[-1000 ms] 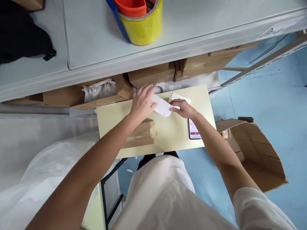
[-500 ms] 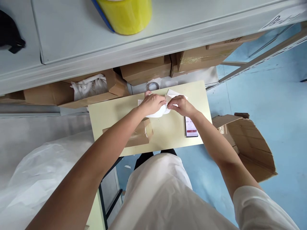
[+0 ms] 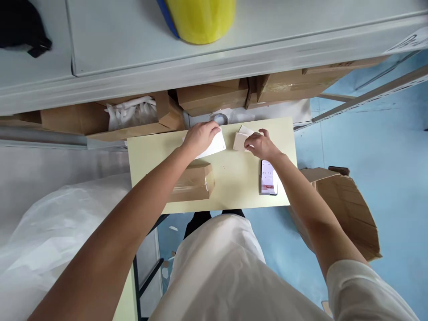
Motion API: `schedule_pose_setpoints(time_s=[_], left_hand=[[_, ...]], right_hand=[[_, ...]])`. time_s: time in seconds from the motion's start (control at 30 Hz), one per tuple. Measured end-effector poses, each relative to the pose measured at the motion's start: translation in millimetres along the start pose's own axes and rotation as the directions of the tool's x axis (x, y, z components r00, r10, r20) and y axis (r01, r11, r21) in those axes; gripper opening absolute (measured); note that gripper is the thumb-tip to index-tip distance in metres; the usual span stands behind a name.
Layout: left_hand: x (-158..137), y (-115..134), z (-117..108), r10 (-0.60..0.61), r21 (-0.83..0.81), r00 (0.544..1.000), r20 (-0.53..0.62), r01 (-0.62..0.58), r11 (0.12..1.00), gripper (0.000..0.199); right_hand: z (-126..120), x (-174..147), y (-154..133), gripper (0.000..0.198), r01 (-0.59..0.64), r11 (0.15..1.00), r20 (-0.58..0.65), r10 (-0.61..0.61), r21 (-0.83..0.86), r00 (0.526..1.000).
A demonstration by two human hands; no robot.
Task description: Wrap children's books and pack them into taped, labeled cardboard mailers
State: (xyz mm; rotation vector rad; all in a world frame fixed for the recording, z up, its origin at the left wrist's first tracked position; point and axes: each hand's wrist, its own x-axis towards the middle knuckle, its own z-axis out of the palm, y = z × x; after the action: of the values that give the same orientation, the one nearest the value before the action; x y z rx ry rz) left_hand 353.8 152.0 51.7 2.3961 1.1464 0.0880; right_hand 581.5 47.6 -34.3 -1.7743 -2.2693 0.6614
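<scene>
My left hand rests over a flat white piece, paper or thin card, on the cream table; its fingers are closed on the upper edge and cover part of it. To the right, my right hand pinches a small pale, pinkish paper with thumb and fingertips, one finger raised. A white slip shows behind that paper. Nearer my body lies a taped brown carton, partly behind my left forearm. A phone with a timer on its screen lies below my right hand.
A roll of tape sits beyond the far edge of the table. Open cartons, one holding white bags, line the shelf underside. A large open carton stands on the floor at right. A yellow container is on the grey surface above.
My hands have moved apart. The white piece has shifted left with my left hand, while the small pale paper is now separate under my right hand. The view has shifted slightly.
</scene>
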Motion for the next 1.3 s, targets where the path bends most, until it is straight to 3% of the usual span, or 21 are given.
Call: schedule_pose_setpoints(time_s=[0.17,0.27,0.33,0.4,0.47,0.53,0.63,0.73,0.77,0.83,0.9,0.97,1.0,1.1,1.17,1.23,1.3], left_hand=[[-19,0,-6,-0.028,-0.111,0.999,-0.046,0.022,0.994,0.025],[-34,6,-11,-0.039,-0.198,0.997,-0.063,0.026,0.98,0.023],[-44,12,-15,-0.031,-0.256,0.996,-0.08,0.009,0.967,0.023],[-56,19,-20,-0.005,-0.318,0.995,-0.101,-0.027,0.948,0.023],[-70,26,-27,0.017,-0.394,0.993,-0.118,-0.062,0.917,0.024],[-90,29,-37,0.007,-0.495,0.993,-0.12,-0.066,0.866,0.024],[-134,21,-52,-0.054,-0.708,0.997,-0.048,0.005,0.707,0.035],[-187,2,-59,-0.138,-0.883,0.989,0.044,0.103,0.458,0.05],[-204,-3,-58,-0.185,-0.909,0.982,0.044,0.116,0.399,0.046],[-233,-12,-54,-0.273,-0.942,0.961,0.042,0.129,0.31,0.033],[-254,-14,-49,-0.344,-0.968,0.939,0.022,0.107,0.228,0.028],[-269,-13,-46,-0.389,-0.985,0.921,-0.012,0.057,0.165,0.025],[-275,-12,-45,-0.401,-0.989,0.916,-0.031,0.03,0.146,0.023],[-290,-10,-47,-0.386,-0.997,0.921,-0.047,-0.022,0.07,0.018],[-299,-11,-50,-0.347,-0.999,0.937,-0.025,-0.031,-0.013,0.017],[-308,-13,-54,-0.307,-0.995,0.952,0.006,-0.024,-0.094,0.019],[-317,-16,-59,-0.29,-0.988,0.957,0.021,-0.024,-0.151,0.019]], right_hand=[[-2,-11,7,0.039,-0.05,0.967,0.047,0.063,-0.248,0.997],[-18,-26,-18,0.049,-0.177,0.955,-0.059,0.168,-0.236,0.984],[-30,-34,-50,0.054,-0.195,0.978,-0.161,0.181,-0.078,0.97],[-40,-39,-89,0.057,-0.093,0.973,-0.236,0.143,0.209,0.961],[-45,-41,-128,0.061,0.015,0.854,-0.247,0.133,0.52,0.96],[-45,-42,-162,0.056,0.012,0.703,-0.219,0.206,0.712,0.954],[-42,-44,-197,0.041,-0.034,0.547,-0.202,0.366,0.837,0.909],[-38,-49,-221,0.038,-0.013,0.494,-0.241,0.446,0.87,0.862],[-37,-51,-229,0.038,-0.01,0.521,-0.266,0.451,0.853,0.852],[-35,-56,-248,0.043,-0.004,0.653,-0.371,0.436,0.757,0.82],[-32,-62,-274,0.053,-0.02,0.833,-0.554,0.386,0.553,0.737],[-29,-67,-305,0.058,-0.054,0.957,-0.714,0.248,0.283,0.655],[-26,-70,-321,0.056,-0.044,0.987,-0.74,0.145,0.154,0.656],[-16,-75,-362,0.043,0.117,0.988,-0.61,-0.151,-0.096,0.778],[-8,-75,-380,0.036,0.179,0.974,-0.534,-0.228,-0.142,0.814],[0,-75,-389,0.032,0.174,0.971,-0.56,-0.236,-0.162,0.794],[7,-75,-393,0.034,0.188,0.962,-0.612,-0.272,-0.199,0.742]])
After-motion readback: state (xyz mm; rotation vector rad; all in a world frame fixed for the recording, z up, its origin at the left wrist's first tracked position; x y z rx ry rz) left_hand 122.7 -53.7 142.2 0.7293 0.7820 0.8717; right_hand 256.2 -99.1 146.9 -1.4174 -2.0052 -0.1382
